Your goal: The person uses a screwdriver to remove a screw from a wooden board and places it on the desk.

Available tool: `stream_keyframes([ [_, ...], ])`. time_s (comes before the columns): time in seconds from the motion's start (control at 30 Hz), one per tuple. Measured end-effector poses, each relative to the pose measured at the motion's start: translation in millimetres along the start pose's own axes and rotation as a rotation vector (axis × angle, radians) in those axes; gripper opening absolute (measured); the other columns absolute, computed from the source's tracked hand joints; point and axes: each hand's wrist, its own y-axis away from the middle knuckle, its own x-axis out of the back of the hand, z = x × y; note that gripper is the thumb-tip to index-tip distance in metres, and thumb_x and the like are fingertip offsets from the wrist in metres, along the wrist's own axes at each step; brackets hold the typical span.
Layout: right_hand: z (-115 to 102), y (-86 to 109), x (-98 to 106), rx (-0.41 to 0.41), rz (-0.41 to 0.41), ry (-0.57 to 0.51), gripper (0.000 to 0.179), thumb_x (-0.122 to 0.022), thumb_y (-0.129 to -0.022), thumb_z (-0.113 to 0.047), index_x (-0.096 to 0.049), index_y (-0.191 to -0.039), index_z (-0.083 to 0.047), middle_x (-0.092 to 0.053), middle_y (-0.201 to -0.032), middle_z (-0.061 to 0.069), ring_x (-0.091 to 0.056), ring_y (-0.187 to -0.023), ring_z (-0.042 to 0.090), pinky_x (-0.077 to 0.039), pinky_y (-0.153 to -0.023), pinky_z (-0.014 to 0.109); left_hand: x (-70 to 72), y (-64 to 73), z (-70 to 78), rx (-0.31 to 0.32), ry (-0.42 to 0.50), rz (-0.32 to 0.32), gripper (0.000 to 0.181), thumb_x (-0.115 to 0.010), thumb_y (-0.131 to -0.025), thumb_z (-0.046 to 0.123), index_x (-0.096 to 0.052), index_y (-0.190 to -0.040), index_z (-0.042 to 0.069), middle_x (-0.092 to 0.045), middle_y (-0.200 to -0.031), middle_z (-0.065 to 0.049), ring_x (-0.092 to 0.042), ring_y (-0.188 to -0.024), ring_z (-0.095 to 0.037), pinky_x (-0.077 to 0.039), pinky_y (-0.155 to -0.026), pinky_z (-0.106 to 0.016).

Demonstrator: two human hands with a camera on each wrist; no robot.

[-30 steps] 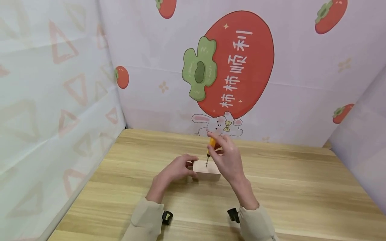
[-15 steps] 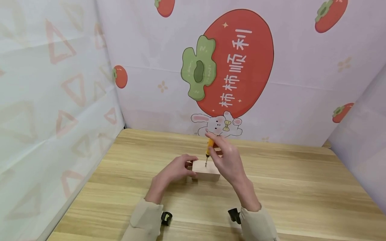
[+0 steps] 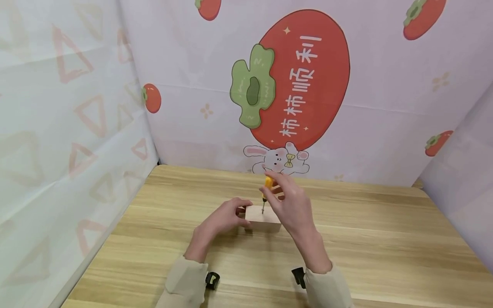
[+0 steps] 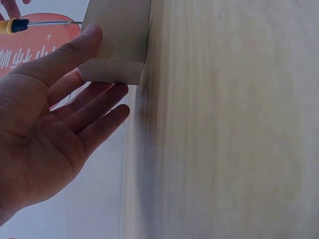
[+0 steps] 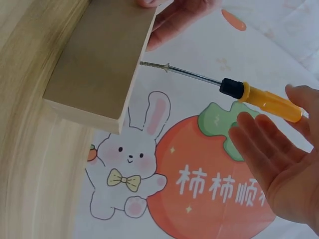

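My left hand (image 3: 226, 217) grips the left end of a pale wooden block (image 3: 254, 225) on the table. In the left wrist view the thumb (image 4: 91, 37) lies on one face and fingertips reach the end face. A screw (image 5: 153, 65) stands at the block's top face, its tip meeting the wood and most of its thread showing. The tip of a yellow-handled screwdriver (image 5: 271, 103) with a black collar meets the screw head. My right hand (image 3: 294, 207) holds the handle by its upper end, one finger near the butt and other fingers extended below.
The wood-grain table (image 3: 366, 239) extends to both sides of the block. Behind it is a printed backdrop (image 3: 385, 77) with a persimmon and rabbit. A patterned white sheet (image 3: 77, 128) stands at the left. Black straps sit at both wrists.
The right hand's fingers have shifted around the screwdriver handle, which stands slightly more upright. The block and left hand stay in place. The head view has drifted slightly.
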Motion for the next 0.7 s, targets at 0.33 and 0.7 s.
stream_keyframes([
  [0.33, 1.2, -0.7, -0.8, 0.063, 0.052, -0.139, 0.035, -0.081, -0.082, -0.01, -0.073, -0.116, -0.009, -0.071, -0.089, 0.006, -0.071, -0.076, 0.016, -0.061, -0.065, 0.025, 0.5, 0.0, 0.7, -0.003, -0.001, 0.009, 0.057, -0.085, -0.079, 0.022, -0.064, -0.13, 0.012, -0.061, -0.127, -0.005, -0.063, -0.118, -0.027, -0.051, -0.103, -0.043],
  [0.7, 1.7, -1.9, -0.8, 0.025, -0.033, -0.282, 0.032, -0.076, -0.086, -0.005, -0.073, -0.117, -0.01, -0.074, -0.091, 0.004, -0.071, -0.078, 0.013, -0.061, -0.072, 0.024, 1.3, -0.6, 1.6, -0.002, 0.001, -0.003, 0.053, -0.085, -0.079, 0.021, -0.065, -0.128, 0.013, -0.061, -0.123, -0.004, -0.064, -0.117, -0.027, -0.051, -0.103, -0.043],
])
